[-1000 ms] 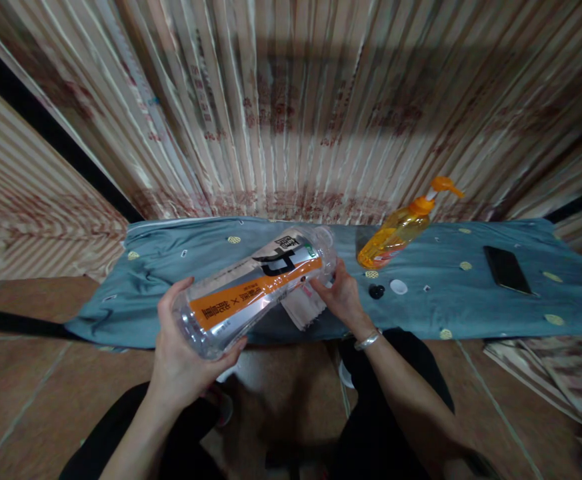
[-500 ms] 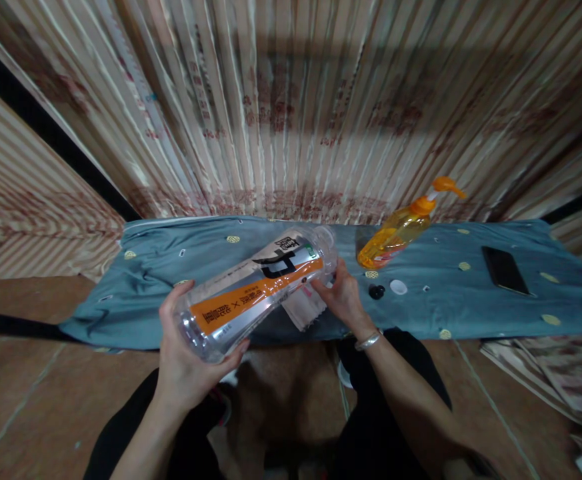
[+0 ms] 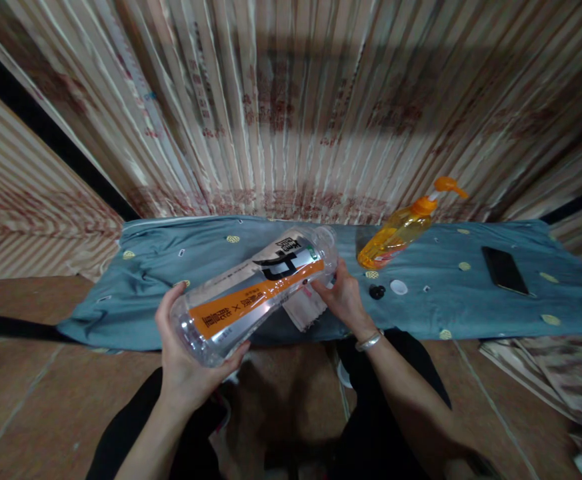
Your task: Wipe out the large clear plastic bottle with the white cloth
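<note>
A large clear plastic bottle (image 3: 251, 293) with an orange and silver label lies tilted between my hands, its neck toward the upper right. My left hand (image 3: 185, 360) cups the wide base, thumb underneath and fingers on the far side. Near the neck, my right hand (image 3: 343, 297) grips the bottle from the right; part of its fingers is hidden behind it. Below the bottle, a pale cloth or wipe (image 3: 305, 307) lies on the blue cover. A small black cap-like piece (image 3: 377, 291) and a white round cap (image 3: 399, 287) lie right of my right hand.
An orange pump bottle (image 3: 395, 233) with yellow liquid stands at the back of the blue-covered bench (image 3: 471, 307). A black phone (image 3: 505, 269) lies farther right. Behind hangs a striped curtain (image 3: 291, 120). My legs are below, over a tiled floor (image 3: 15, 380).
The bottle's base has shifted slightly down and left with my left hand. My right hand and the things on the bench look the same.
</note>
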The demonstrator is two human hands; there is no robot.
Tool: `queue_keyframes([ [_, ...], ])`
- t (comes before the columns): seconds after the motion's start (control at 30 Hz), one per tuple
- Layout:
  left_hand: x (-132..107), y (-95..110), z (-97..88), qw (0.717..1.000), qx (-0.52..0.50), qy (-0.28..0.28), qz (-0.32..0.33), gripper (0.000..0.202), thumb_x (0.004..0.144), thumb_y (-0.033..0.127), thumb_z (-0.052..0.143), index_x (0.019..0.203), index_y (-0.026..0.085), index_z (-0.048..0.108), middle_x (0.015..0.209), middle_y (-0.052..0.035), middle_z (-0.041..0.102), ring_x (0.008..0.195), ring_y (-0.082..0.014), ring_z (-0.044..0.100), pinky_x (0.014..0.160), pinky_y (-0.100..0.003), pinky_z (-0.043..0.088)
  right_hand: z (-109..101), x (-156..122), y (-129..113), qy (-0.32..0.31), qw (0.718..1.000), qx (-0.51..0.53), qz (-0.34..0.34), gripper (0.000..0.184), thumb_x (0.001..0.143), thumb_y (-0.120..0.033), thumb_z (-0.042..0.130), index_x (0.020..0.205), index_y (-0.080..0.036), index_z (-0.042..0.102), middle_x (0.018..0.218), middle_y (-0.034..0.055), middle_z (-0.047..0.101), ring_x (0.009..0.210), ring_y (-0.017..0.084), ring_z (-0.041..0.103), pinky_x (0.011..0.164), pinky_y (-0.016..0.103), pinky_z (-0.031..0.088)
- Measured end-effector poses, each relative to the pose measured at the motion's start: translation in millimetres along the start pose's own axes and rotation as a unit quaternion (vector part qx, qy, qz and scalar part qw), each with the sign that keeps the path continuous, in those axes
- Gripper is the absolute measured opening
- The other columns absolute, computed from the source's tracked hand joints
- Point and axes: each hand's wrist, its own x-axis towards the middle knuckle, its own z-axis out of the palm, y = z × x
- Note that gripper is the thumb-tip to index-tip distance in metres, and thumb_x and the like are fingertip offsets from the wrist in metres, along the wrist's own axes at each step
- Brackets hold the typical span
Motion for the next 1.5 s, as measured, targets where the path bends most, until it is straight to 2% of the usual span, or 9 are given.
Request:
queue_keyframes([
  [0.13, 2, 9, 9.2, 0.998, -0.014, 0.063, -0.006, 0.094, 0.050, 0.054, 0.093, 0.129, 0.019, 0.055, 0.116, -0.0114, 0.065, 0.096, -0.0310, 0.071, 0.079, -0.047, 0.065, 0, 0, 0, -0.004, 1.000, -0.008, 0.005, 0.058, 0.083, -0.049, 0.071, 0.129, -0.016, 0.057, 0.096, 0.0127, 0.080, 0.086, 0.033, 0.078, 0.072, 0.041, 0.061],
  [0.3, 2, 8, 11.9, 0.998, -0.014, 0.065, -0.012, 0.087, 0.052, 0.053, 0.092, 0.126, 0.021, 0.057, 0.118, -0.0119, 0.066, 0.099, -0.0333, 0.071, 0.082, -0.051, 0.065, 1, 0, 1, 0.004, 1.000, -0.012, 0.010, 0.063, 0.083, -0.052, 0.071, 0.131, -0.015, 0.056, 0.099, 0.0137, 0.080, 0.088, 0.033, 0.078, 0.073, 0.041, 0.061],
  [0.5, 3, 6, 7.0, 0.998, -0.022, 0.047, -0.027, 0.086, 0.056, 0.050, 0.089, 0.130, 0.021, 0.056, 0.124, -0.0142, 0.065, 0.107, -0.0370, 0.071, 0.091, -0.056, 0.064, 2, -1, 1, 0.003, 1.000, -0.008, 0.008, 0.060, 0.084, -0.051, 0.069, 0.132, -0.016, 0.056, 0.100, 0.0134, 0.080, 0.091, 0.032, 0.078, 0.078, 0.043, 0.063],
  [0.63, 4, 7, 3.5, 1.000, -0.006, 0.004, -0.029, 0.087, 0.058, 0.044, 0.091, 0.133, 0.022, 0.054, 0.127, -0.0156, 0.064, 0.110, -0.0379, 0.071, 0.094, -0.058, 0.063, 2, -1, 2, 0.006, 1.000, -0.002, 0.002, 0.060, 0.084, -0.052, 0.070, 0.131, -0.016, 0.057, 0.102, 0.0145, 0.080, 0.090, 0.032, 0.078, 0.076, 0.044, 0.063],
  [0.8, 2, 7, 6.5, 0.998, -0.022, 0.046, -0.045, 0.090, 0.054, 0.050, 0.091, 0.132, 0.022, 0.055, 0.132, -0.0170, 0.061, 0.116, -0.0399, 0.068, 0.102, -0.061, 0.059, 4, -1, 5, 0.018, 1.000, -0.006, -0.012, 0.063, 0.085, -0.055, 0.070, 0.132, -0.016, 0.057, 0.102, 0.0149, 0.080, 0.088, 0.032, 0.078, 0.075, 0.045, 0.063],
  [0.87, 2, 6, 6.0, 0.998, -0.024, 0.043, -0.047, 0.091, 0.055, 0.048, 0.091, 0.134, 0.022, 0.055, 0.132, -0.0167, 0.061, 0.115, -0.0400, 0.068, 0.102, -0.061, 0.060, 4, -1, 5, 0.019, 1.000, -0.012, -0.011, 0.065, 0.085, -0.057, 0.070, 0.133, -0.014, 0.057, 0.099, 0.0154, 0.080, 0.086, 0.033, 0.078, 0.072, 0.044, 0.062],
  [1.07, 2, 2, -3.9, 0.998, -0.008, -0.020, -0.052, 0.100, 0.058, 0.043, 0.093, 0.146, 0.024, 0.049, 0.133, -0.0148, 0.062, 0.112, -0.0396, 0.071, 0.096, -0.059, 0.064, 4, -2, 4, 0.013, 1.000, -0.017, 0.008, 0.062, 0.084, -0.056, 0.070, 0.130, -0.016, 0.059, 0.095, 0.0130, 0.080, 0.085, 0.032, 0.079, 0.070, 0.041, 0.062],
  [1.23, 3, 7, -5.3, 0.998, 0.000, -0.025, -0.054, 0.097, 0.062, 0.042, 0.091, 0.147, 0.024, 0.047, 0.134, -0.0159, 0.061, 0.112, -0.0397, 0.071, 0.096, -0.060, 0.064, 5, -2, 5, 0.019, 1.000, -0.008, -0.011, 0.063, 0.085, -0.055, 0.072, 0.131, -0.015, 0.058, 0.102, 0.0157, 0.080, 0.088, 0.032, 0.079, 0.075, 0.043, 0.063],
  [1.5, 4, 7, -8.5, 0.999, 0.009, -0.025, -0.044, 0.096, 0.062, 0.041, 0.092, 0.145, 0.026, 0.045, 0.138, -0.0159, 0.058, 0.110, -0.0386, 0.072, 0.092, -0.058, 0.067, 6, -4, 3, 0.010, 1.000, -0.017, 0.007, 0.059, 0.086, -0.048, 0.073, 0.132, -0.016, 0.055, 0.107, 0.0167, 0.080, 0.095, 0.034, 0.078, 0.083, 0.047, 0.064],
])
